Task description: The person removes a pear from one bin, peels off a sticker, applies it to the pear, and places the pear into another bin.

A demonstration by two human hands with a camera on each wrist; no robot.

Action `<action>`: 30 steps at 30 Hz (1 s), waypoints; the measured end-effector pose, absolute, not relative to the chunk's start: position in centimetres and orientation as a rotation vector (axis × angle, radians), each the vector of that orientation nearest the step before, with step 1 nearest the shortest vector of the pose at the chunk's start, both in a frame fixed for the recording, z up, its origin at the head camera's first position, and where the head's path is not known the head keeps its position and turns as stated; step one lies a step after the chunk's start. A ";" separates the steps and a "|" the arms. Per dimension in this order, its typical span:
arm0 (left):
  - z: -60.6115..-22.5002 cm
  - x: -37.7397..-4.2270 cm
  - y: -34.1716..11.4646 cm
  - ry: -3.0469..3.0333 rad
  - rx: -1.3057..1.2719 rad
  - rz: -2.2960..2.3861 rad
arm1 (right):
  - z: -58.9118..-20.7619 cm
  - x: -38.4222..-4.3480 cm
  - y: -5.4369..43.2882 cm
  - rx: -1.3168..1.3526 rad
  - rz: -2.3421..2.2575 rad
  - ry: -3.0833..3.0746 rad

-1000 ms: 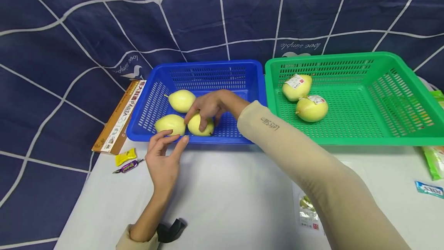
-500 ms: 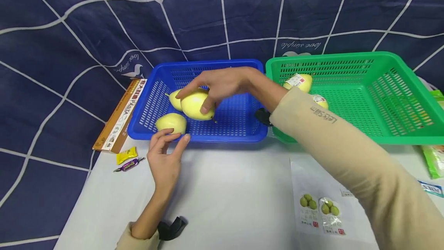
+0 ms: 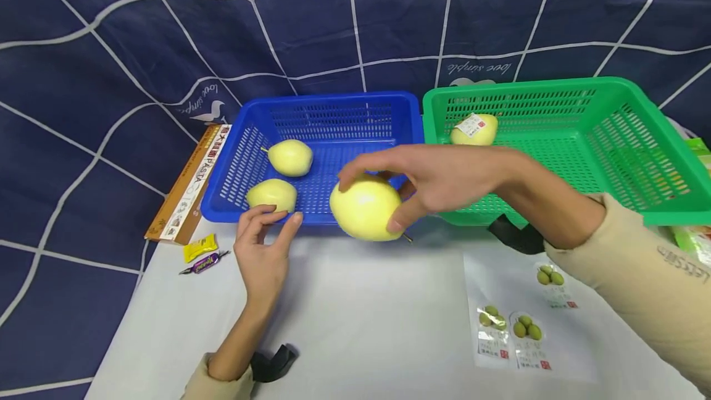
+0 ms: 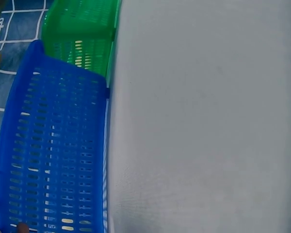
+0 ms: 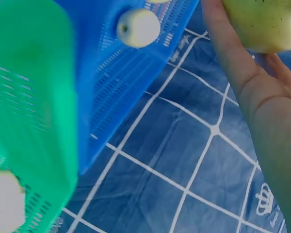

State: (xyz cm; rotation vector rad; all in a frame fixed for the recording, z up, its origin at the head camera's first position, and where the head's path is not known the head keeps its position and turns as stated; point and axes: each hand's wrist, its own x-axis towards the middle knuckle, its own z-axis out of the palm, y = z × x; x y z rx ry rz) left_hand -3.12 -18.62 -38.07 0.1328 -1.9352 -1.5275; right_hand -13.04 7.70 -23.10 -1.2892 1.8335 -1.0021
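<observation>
My right hand (image 3: 439, 178) holds a yellow pear (image 3: 362, 207) in the air over the front edge of the blue basket (image 3: 333, 101), thumb on one side and fingers on the other. In the right wrist view that pear (image 5: 264, 24) shows at the top right. Two more pears, one at the back (image 3: 291, 158) and one nearer the front (image 3: 272, 194), lie at the basket's left end. My left hand (image 3: 263, 264) grips the basket's front rim, fingertips over it and thumb outside. The left wrist view shows the slotted blue wall (image 4: 58, 145).
A green basket (image 3: 533, 84) stands to the right, with a stickered pear (image 3: 482, 131) visible; my right forearm covers part of it. A sheet of pear-picture stickers (image 3: 561, 350) lies front right. Left are a pasta box (image 3: 189, 187), a yellow packet (image 3: 200, 248) and a purple candy (image 3: 204, 263).
My right hand has lifted the pear out of the blue basket and carried it right and toward me. My left hand has stayed on the rim.
</observation>
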 end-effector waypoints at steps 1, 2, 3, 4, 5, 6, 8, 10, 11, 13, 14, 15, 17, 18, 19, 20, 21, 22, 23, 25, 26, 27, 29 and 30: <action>-38.0 -3.1 -18.6 -1.935 0.130 -1.525 | -23.3 -12.5 8.2 -1.284 -0.999 1.834; -37.9 -3.2 -18.6 -1.929 0.126 -1.527 | -23.7 -12.1 8.6 -1.288 -0.992 1.834; -37.8 -3.2 -18.6 -1.924 0.123 -1.527 | -24.0 -11.6 8.9 -1.298 -0.979 1.833; -37.8 -3.2 -18.7 -1.920 0.121 -1.528 | -24.4 -11.1 9.2 -1.302 -0.965 1.828; -37.8 -3.2 -18.7 -1.916 0.120 -1.530 | -24.9 -10.6 9.4 -1.304 -0.954 1.820; -37.8 -3.2 -18.7 -1.913 0.117 -1.533 | -25.5 -10.1 9.6 -1.307 -0.940 1.816; -37.9 -3.2 -18.7 -1.910 0.114 -1.543 | -26.6 -9.2 9.9 -1.304 -0.913 1.826; -38.0 -3.2 -18.7 -1.911 0.115 -1.551 | -27.6 -8.3 10.2 -1.271 -0.875 1.859; -38.1 -3.2 -18.6 -1.911 0.115 -1.555 | -28.0 -7.9 10.3 -1.248 -0.857 1.879; -38.1 -3.2 -18.6 -1.911 0.118 -1.556 | -28.9 -7.4 10.6 -1.208 -0.837 1.907; -37.7 -3.1 -18.3 -1.916 0.123 -1.552 | -29.4 -7.2 10.7 -1.195 -0.839 1.911; -37.4 -2.9 -18.1 -1.918 0.123 -1.548 | -29.9 -7.0 10.8 -1.190 -0.849 1.910; -36.6 -2.7 -17.7 -1.927 0.133 -1.537 | -31.0 -6.7 11.0 -1.192 -0.893 1.897; -36.2 -2.6 -17.6 -1.931 0.136 -1.533 | -31.5 -6.6 11.1 -1.197 -0.913 1.899; -35.8 -2.5 -17.4 -1.938 0.137 -1.525 | -31.9 -6.5 11.2 -1.201 -0.929 1.909; -35.4 -2.4 -17.2 -1.945 0.139 -1.518 | -32.4 -6.4 11.4 -1.201 -0.940 1.923; -35.3 -2.4 -17.1 -1.949 0.139 -1.517 | -32.7 -6.3 11.5 -1.197 -0.943 1.946; -35.3 -2.4 -17.1 -1.954 0.143 -1.515 | -32.9 -6.2 11.7 -1.188 -0.935 1.976; -35.3 -2.4 -17.0 -1.955 0.141 -1.514 | -33.1 -6.1 11.9 -1.187 -0.922 2.010; -35.3 -2.4 -17.0 -1.959 0.140 -1.509 | -33.4 -6.0 12.2 -1.195 -0.899 2.064; -35.4 -2.4 -17.0 -1.958 0.142 -1.506 | -33.6 -6.0 12.4 -1.197 -0.890 2.084; -35.6 -2.5 -17.1 -1.958 0.145 -1.508 | -33.7 -6.0 12.5 -1.203 -0.885 2.100; -36.3 -2.7 -17.4 -1.954 0.146 -1.508 | -34.0 -5.9 12.7 -1.223 -0.881 2.127; -36.6 -2.8 -17.6 -1.955 0.145 -1.508 | -34.1 -5.9 12.8 -1.225 -0.881 2.139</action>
